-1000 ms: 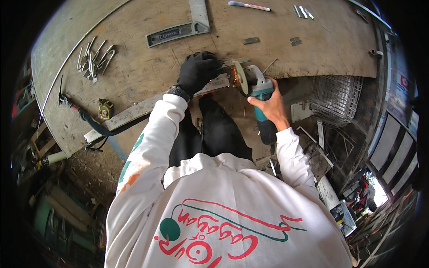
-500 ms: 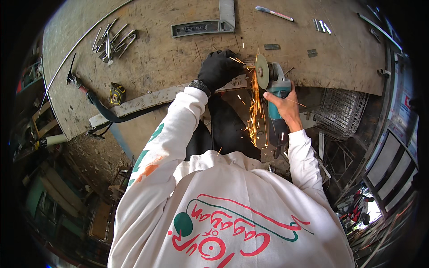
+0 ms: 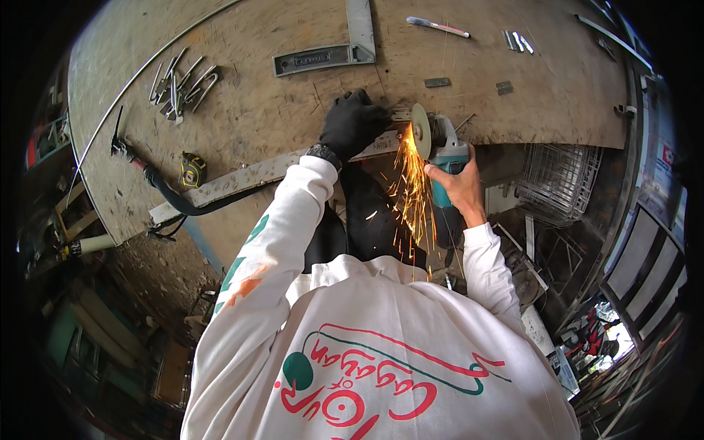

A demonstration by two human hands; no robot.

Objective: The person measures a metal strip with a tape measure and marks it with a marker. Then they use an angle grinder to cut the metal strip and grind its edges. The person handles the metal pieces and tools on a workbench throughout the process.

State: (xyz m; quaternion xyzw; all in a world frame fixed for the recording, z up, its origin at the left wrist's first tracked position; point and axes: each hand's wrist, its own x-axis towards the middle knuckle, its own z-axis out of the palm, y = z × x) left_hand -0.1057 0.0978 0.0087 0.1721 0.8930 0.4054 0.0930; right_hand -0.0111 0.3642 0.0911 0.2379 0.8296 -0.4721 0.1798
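My right hand (image 3: pixel 463 185), bare, grips a teal and grey angle grinder (image 3: pixel 449 160) just off the table's front edge. Its pale upright disc (image 3: pixel 421 132) meets a small metal piece (image 3: pixel 401 115), throwing orange sparks (image 3: pixel 412 187) down toward my dark-clothed legs. My left hand (image 3: pixel 355 119) wears a black glove. Its fingers are closed at the table edge around the metal piece, whose end sticks out toward the disc; the glove hides the rest. Under that wrist runs a long flat metal bar (image 3: pixel 242 180) along the edge.
On the wooden table (image 3: pixel 249 95) lie bent metal rods (image 3: pixel 180 84), a try square (image 3: pixel 315 60), a marker (image 3: pixel 438 27), small metal plates (image 3: pixel 438 82) and a tape measure (image 3: pixel 193 170). A black-sleeved cable (image 3: pixel 172 196) crosses the left edge. A wire basket (image 3: pixel 561 180) stands at right.
The spark stream has grown denser and wider. The grinder disc sits slightly nearer to me, still against the metal piece. The whole view has shifted a little.
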